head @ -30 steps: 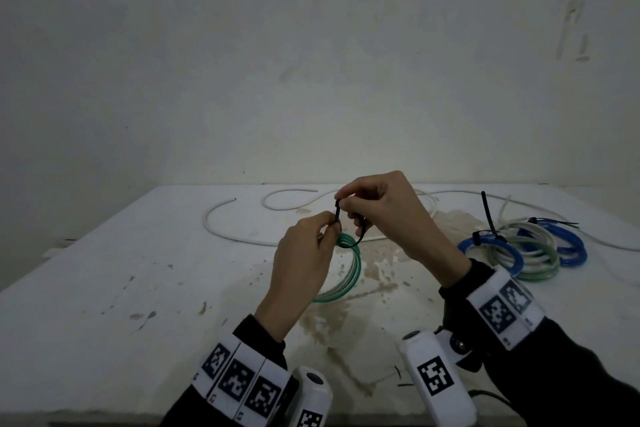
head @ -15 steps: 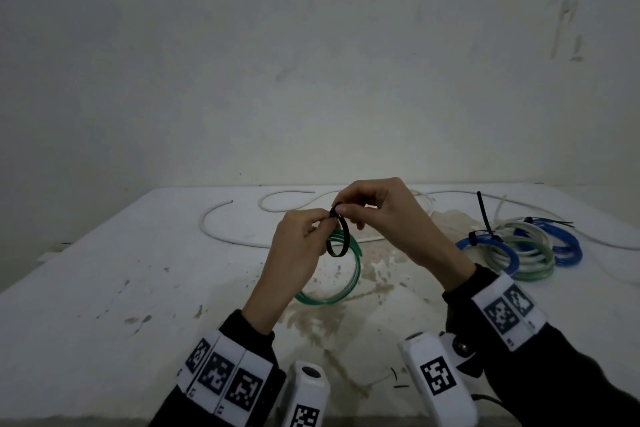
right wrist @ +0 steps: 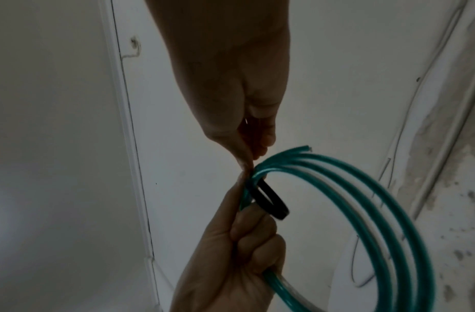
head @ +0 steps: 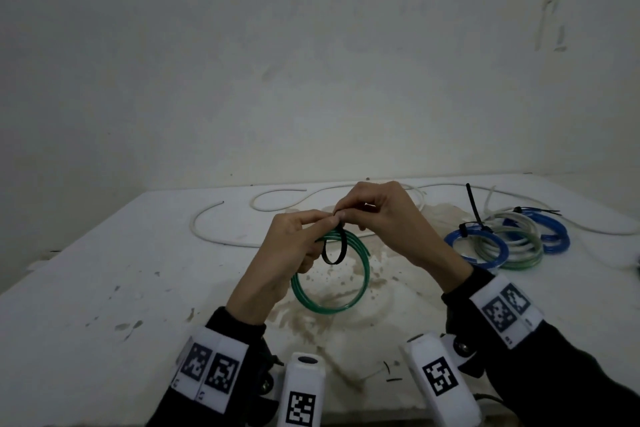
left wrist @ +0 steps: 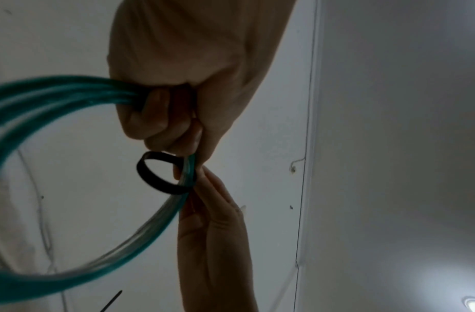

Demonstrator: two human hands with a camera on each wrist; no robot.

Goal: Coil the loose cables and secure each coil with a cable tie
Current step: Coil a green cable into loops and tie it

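A green cable coil [head: 330,306] hangs above the table, gripped at its top by my left hand [head: 323,220], whose fingers curl round the strands [left wrist: 30,101]. A black cable tie [head: 333,250] is looped round the strands just below the fingertips. My right hand [head: 343,215] pinches the tie's ends against the left thumb and forefinger. In the left wrist view the tie loop [left wrist: 161,175] sits between both hands. In the right wrist view the tie [right wrist: 271,200] circles the green coil [right wrist: 364,200] near the cut cable end. Fingers hide the tie's head.
A loose white cable [head: 221,236] snakes across the far side of the stained white table [head: 104,288]. Blue, green and pale tied coils [head: 505,244] lie at the right, one black tie tail [head: 472,201] sticking up. Small black offcuts [head: 393,378] lie near the front edge. A wall stands behind.
The tie, held upright a second ago, has been bent into a loop round the coil's strands. The coil has swung to face me more fully. Both hands stay together.
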